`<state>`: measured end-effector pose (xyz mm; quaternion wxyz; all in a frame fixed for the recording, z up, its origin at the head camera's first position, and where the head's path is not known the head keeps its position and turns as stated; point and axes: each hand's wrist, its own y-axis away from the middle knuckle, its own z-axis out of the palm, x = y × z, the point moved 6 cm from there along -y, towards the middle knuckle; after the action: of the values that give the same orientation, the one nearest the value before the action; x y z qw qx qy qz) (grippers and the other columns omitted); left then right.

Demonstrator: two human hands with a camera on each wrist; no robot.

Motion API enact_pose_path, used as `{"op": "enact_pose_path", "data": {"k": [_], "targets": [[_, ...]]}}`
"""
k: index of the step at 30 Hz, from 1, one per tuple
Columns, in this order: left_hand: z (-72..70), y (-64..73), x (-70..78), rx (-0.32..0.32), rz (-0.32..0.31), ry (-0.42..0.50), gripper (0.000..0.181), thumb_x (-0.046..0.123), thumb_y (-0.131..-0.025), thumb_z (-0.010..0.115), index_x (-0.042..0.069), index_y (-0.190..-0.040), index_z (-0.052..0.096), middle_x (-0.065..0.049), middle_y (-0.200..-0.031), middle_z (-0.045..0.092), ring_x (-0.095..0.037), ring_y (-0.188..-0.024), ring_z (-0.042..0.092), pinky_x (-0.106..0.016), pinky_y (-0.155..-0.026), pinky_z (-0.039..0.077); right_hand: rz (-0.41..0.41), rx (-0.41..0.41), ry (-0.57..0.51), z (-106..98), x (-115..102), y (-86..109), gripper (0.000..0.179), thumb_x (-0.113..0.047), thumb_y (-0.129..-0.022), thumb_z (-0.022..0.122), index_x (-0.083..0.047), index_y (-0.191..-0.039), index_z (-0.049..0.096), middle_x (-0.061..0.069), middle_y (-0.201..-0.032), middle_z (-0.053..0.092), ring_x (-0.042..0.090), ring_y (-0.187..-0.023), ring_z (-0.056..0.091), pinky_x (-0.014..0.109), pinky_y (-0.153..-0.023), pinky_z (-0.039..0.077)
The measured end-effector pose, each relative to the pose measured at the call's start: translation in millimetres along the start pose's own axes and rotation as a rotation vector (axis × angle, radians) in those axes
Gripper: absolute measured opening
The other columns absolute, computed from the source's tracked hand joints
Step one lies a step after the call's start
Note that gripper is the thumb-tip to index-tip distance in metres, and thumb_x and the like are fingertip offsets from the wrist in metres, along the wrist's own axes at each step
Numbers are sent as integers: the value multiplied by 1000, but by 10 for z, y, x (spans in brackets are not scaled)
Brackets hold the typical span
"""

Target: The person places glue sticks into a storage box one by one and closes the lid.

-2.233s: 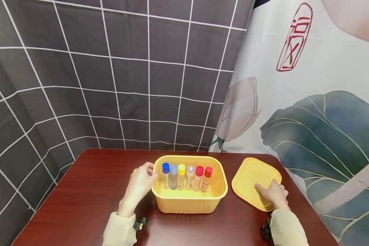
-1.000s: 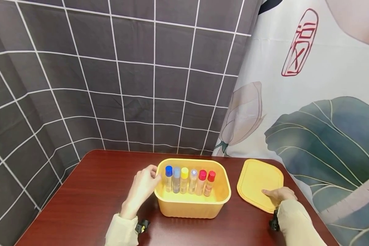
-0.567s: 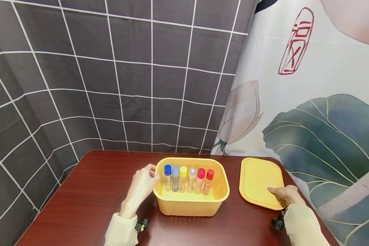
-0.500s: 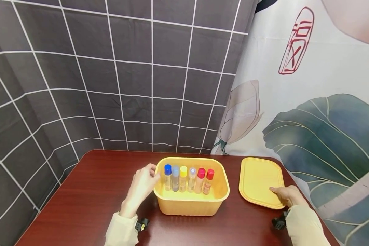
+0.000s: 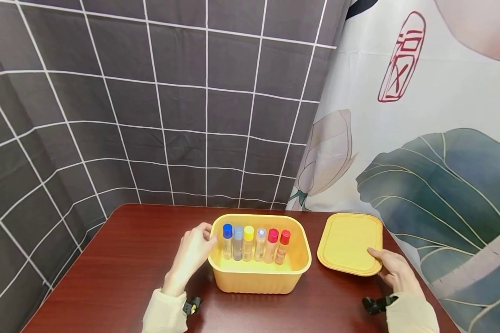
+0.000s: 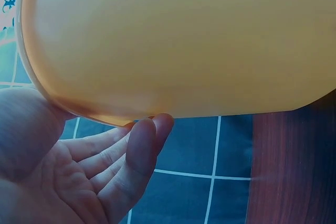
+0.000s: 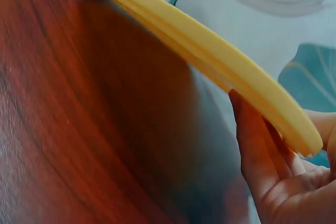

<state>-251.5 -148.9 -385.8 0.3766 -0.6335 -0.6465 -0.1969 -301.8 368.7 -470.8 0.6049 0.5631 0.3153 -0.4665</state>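
Observation:
A yellow plastic tub (image 5: 256, 281) stands on the table, holding a row of small clear bottles with coloured caps, among them a blue-capped bottle (image 5: 227, 243) and a red-capped bottle (image 5: 282, 247). My left hand (image 5: 191, 249) grips the tub's left rim; the left wrist view shows the fingers (image 6: 140, 150) against the outer wall. At the right, my right hand (image 5: 397, 270) pinches the near right corner of a flat yellow lid (image 5: 350, 243), thumb on top and fingers beneath. In the right wrist view the lid (image 7: 210, 51) is tilted above the table, its shadow below.
The dark red wooden table (image 5: 141, 259) ends at a grey grid-patterned curtain (image 5: 175, 106) behind. A white cloth with a leaf print (image 5: 441, 175) hangs along the table's right edge, close to the right hand.
My right hand has gone from lying over the lid to pinching its corner. The lid has turned, shifted slightly left and lifted. My left hand stays on the tub's rim.

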Motion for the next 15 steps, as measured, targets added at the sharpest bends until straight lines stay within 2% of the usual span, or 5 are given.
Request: {"op": "enact_pose_path", "data": {"k": [2, 5, 10, 15], "targets": [[-4, 2, -3, -1, 1, 3, 19, 12, -85, 68, 3, -101, 67, -5, -79, 66, -18, -70, 63, -36, -69, 57, -41, 9, 26, 60, -44, 36, 20, -5, -97, 57, -15, -81, 64, -2, -75, 68, 11, -70, 69, 27, -67, 57], [-12, 8, -4, -3, 1, 6, 19, 12, -85, 67, 2, -102, 67, -5, -80, 67, -18, -70, 63, -36, -68, 57, -100, 39, 99, 164, -129, 101, 4, -9, -98, 57, -8, -96, 61, -4, -76, 69, 10, -71, 69, 27, -67, 57], [-21, 18, -7, 6, -4, -3, 18, 11, -85, 67, 2, -101, 67, -5, -79, 67, -18, -70, 63, -37, -68, 57, -209, 148, 291, 340, -332, 223, 40, -16, -97, 61, 9, -125, 46, -7, -76, 66, 8, -68, 67, 25, -64, 56], [5, 4, -10, 4, -4, 2, 19, 12, -85, 67, 2, -101, 67, -5, -80, 67, -19, -71, 63, -36, -69, 57, -306, 252, 411, 501, -553, 407, 51, -18, -97, 61, 12, -133, 42, -10, -76, 67, 6, -65, 66, 24, -59, 55]]}}
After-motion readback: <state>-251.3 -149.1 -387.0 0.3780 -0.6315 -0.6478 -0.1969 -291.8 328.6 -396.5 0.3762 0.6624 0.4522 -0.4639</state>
